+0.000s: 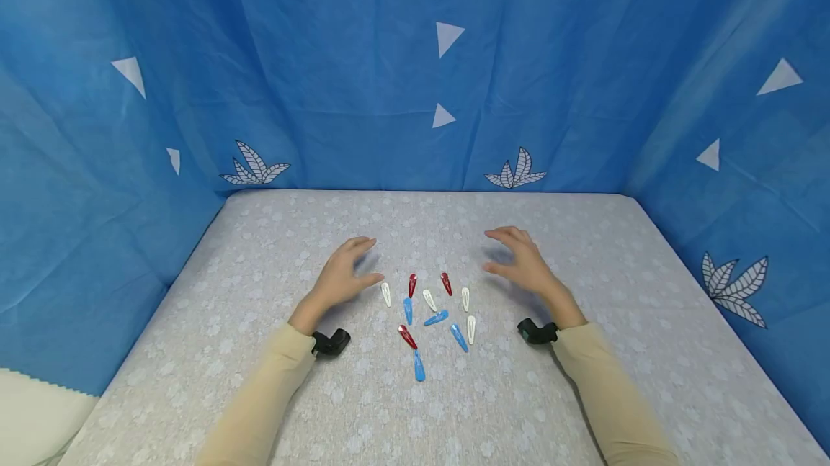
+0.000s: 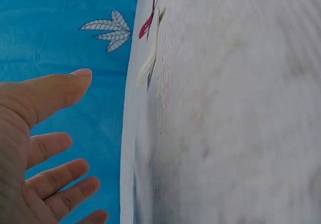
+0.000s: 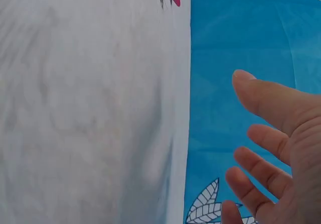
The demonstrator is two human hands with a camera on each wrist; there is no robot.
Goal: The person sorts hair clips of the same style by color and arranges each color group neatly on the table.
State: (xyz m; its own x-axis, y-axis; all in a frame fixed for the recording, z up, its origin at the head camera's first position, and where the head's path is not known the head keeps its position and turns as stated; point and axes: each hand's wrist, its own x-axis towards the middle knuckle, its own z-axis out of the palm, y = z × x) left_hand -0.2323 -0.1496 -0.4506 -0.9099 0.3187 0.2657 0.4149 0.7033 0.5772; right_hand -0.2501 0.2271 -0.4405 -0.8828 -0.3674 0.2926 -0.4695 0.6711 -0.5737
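Note:
Several snap hair clips lie scattered in the middle of the table. Among them are a red hair clip, a white hair clip and a blue hair clip. My left hand hovers left of the group, thumb and fingers spread apart, its thumb tip near the leftmost white clip. On the other side, my right hand is held over the table with a gap between thumb and fingers, nearest a second white hair clip. Both hands hold nothing. In the left wrist view, a white clip lies past the thumb.
A pale floral cloth covers the table. Blue curtains with white leaves and triangles hang behind it and along both sides. A black wrist camera sits on the left wrist, another black camera on the right.

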